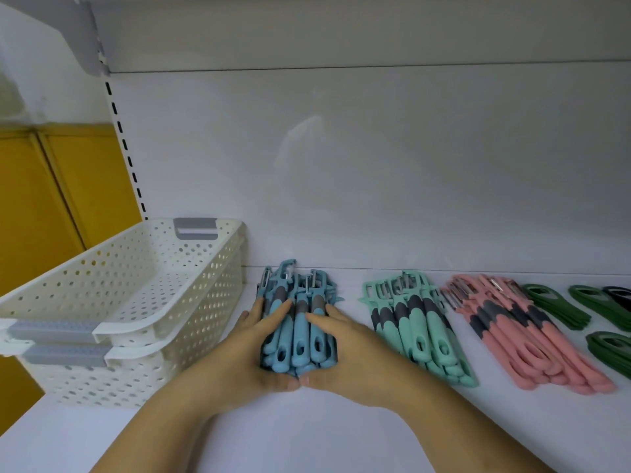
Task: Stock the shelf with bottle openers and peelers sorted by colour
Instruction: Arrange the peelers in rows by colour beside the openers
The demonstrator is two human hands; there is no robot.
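A pile of blue peelers (299,331) lies on the white shelf (375,428), handles toward me. My left hand (246,349) presses against the pile's left side and my right hand (345,349) against its right side, fingers fairly straight, thumbs meeting at the handle ends. To the right lie a pile of mint-green peelers (418,322), then a pile of pink peelers (522,332). Dark green bottle openers (560,310) sit in stacks at the far right, partly cut off by the frame edge.
Two stacked white perforated baskets (112,312) with grey handles stand at the shelf's left end, close to my left hand. The shelf's back wall (375,172) rises behind the piles. A yellow panel (44,206) shows at the left beyond the shelf upright.
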